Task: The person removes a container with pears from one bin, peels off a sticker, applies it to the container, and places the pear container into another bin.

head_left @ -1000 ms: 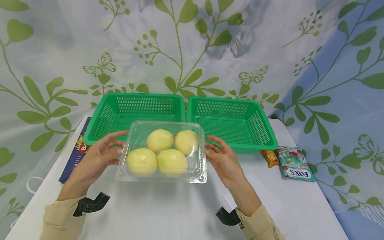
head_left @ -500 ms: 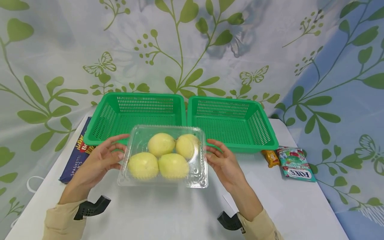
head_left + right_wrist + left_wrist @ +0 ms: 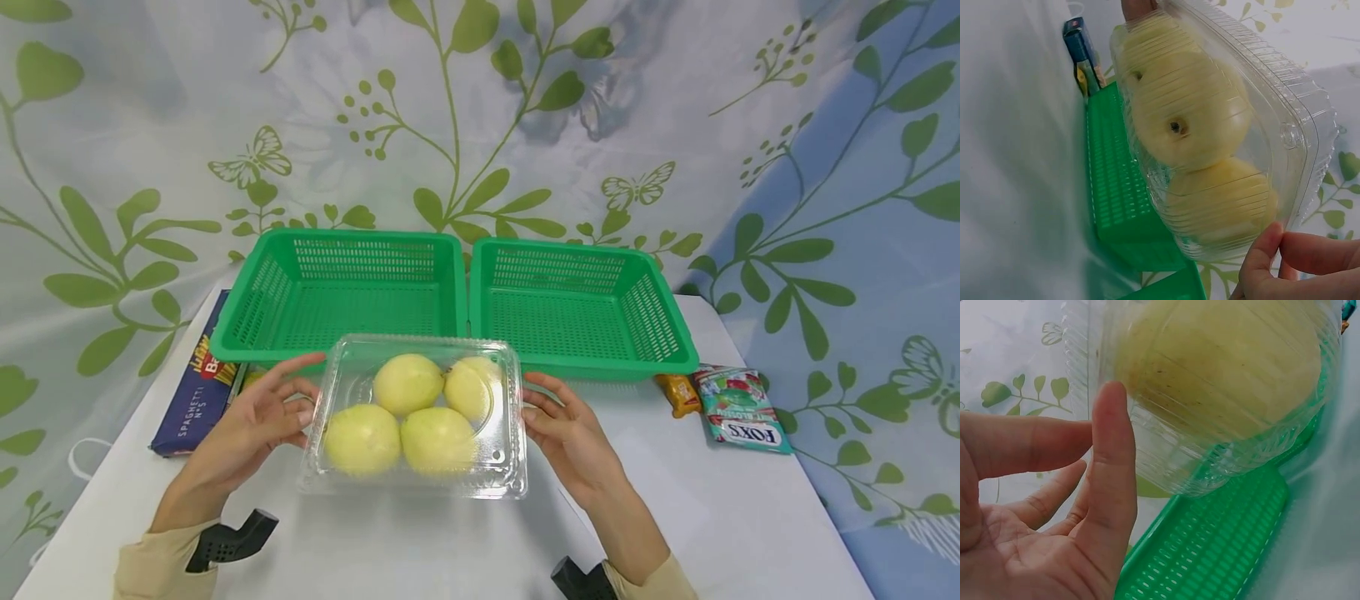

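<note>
A clear plastic clamshell container with several pale yellow, apple-like fruits is held above the white table, in front of the baskets. My left hand pinches its left edge. In the left wrist view, a thumb and finger meet at the plastic rim. My right hand pinches the opposite edge, and the right wrist view has its thumb and forefinger together at a corner of the rim. The lid is on, and the fruits lie inside the container. Dark blossom ends show on some fruits.
Two green baskets stand side by side at the back. A blue spaghetti box lies left, with something yellow-green beside it. A Fox's candy bag and a small orange packet lie right. A patterned cloth hangs behind.
Both hands have brought the container down in the head view, towards the person and slightly right. More of the left basket's floor shows behind it. The grip is unchanged.
</note>
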Motion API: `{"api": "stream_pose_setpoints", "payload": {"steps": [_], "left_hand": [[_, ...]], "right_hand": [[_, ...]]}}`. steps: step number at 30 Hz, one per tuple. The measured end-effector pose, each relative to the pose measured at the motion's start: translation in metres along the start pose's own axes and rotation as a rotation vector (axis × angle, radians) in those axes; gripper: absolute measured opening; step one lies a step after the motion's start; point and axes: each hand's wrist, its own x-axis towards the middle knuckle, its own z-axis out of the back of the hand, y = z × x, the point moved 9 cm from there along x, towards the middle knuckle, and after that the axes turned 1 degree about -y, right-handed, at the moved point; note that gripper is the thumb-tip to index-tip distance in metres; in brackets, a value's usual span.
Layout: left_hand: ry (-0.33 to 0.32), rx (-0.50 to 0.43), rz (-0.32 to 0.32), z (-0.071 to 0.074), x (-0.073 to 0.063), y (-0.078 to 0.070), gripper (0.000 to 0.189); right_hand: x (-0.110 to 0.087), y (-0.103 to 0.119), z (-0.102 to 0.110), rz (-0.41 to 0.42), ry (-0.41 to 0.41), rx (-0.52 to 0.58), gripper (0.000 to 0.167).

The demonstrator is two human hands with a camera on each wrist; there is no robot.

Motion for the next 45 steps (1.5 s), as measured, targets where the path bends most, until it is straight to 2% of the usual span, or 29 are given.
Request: {"api": "stream_pose_setpoints", "payload": {"steps": [6, 13, 23, 30, 36, 40, 45], "left_hand": [[0.004, -0.007, 0.010, -0.003, 0.000, 0.007, 0.069], [-0.058, 0.067, 0.079, -0.001, -0.006, 0.022, 0.063], [-0.055, 0.121, 0.149, -0.003, -0.016, 0.044, 0.062], [-0.107, 0.193, 0.247, 0.004, -0.023, 0.062, 0.062], [-0.127, 0.195, 0.284, 0.003, -0.026, 0.074, 0.065], [-0.143, 0.212, 0.303, 0.005, -0.025, 0.077, 0.066], [-0.190, 0.291, 0.356, 0.006, -0.027, 0.073, 0.072]], "right_hand": [[-0.002, -0.004, 0.005, -0.011, -0.012, -0.025, 0.048], [-0.003, -0.013, 0.009, -0.039, -0.014, -0.007, 0.050], [-0.001, -0.039, 0.019, -0.103, -0.019, 0.012, 0.055], [0.004, -0.067, 0.028, -0.139, -0.036, -0.001, 0.051], [0.010, -0.078, 0.029, -0.148, -0.033, -0.016, 0.048], [0.011, -0.080, 0.031, -0.141, -0.053, -0.025, 0.048], [0.009, -0.076, 0.033, -0.107, -0.016, -0.100, 0.051]]}}
